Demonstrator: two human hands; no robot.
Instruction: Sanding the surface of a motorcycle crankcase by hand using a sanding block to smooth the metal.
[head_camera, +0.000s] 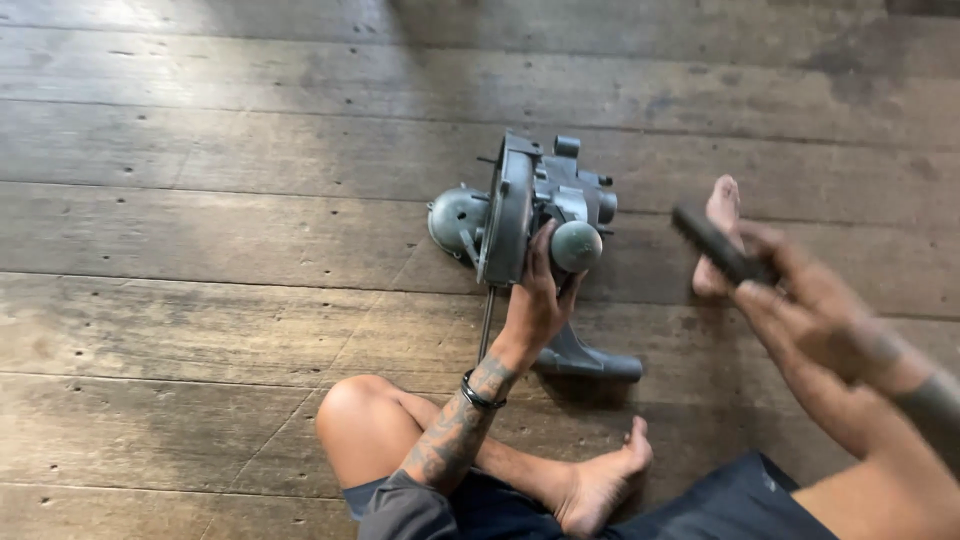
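A grey metal machine part, with a round housing, a flat disc flange and a bent pipe at its base, stands on the wooden plank floor. My left hand grips it from below, near a rounded knob. My right hand, blurred by motion, holds a dark, elongated tool up at the right, apart from the machine part.
I sit cross-legged on the planks. My bent knee and one bare foot lie in front of me, the other foot reaches out at the right. A thin metal rod hangs below the part.
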